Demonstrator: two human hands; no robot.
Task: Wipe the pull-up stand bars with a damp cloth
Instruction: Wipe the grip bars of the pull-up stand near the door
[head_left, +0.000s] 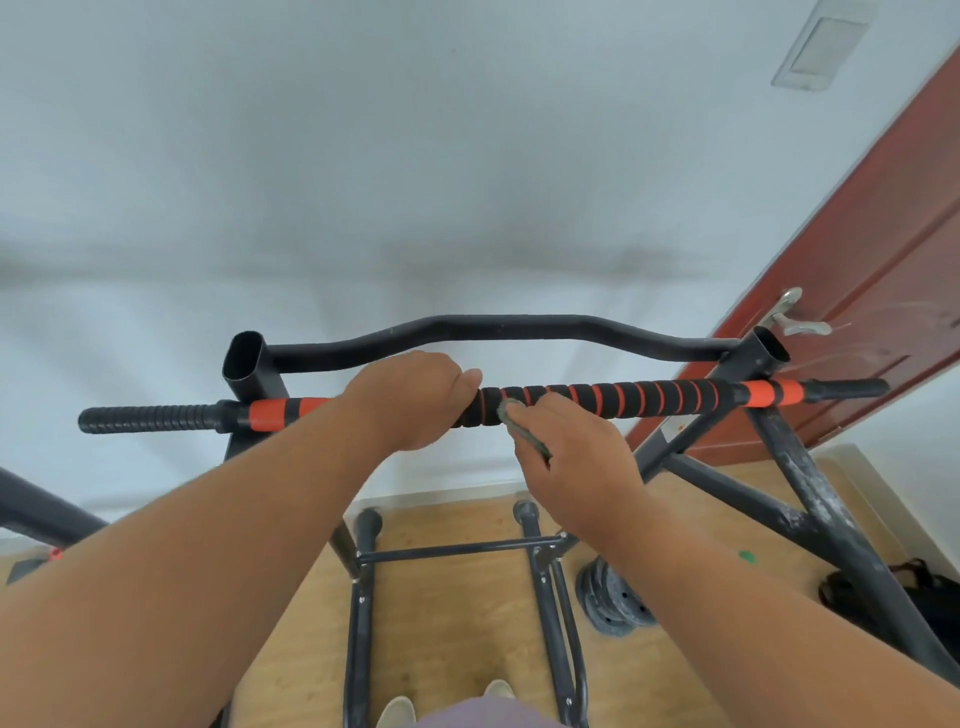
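Note:
The pull-up stand's front bar (649, 397) runs across the middle of the view, wrapped in black and orange spiral foam with black ribbed ends. My left hand (410, 397) is curled over this bar left of centre and grips it. Just right of it, my right hand (571, 457) pinches a small grey-green cloth (511, 413) and presses it against the foam. Most of the cloth is hidden inside the hand. A bare black curved bar (493, 327) runs behind the foam bar.
Two open-topped black uprights (243, 364) (769, 351) carry the bars. Slanted frame legs (810, 488) drop at the right. Below are the stand's base rails (457, 551), grey weight plates (610, 603), a black bag (919, 597) and a wooden floor. A red door (857, 291) stands at right.

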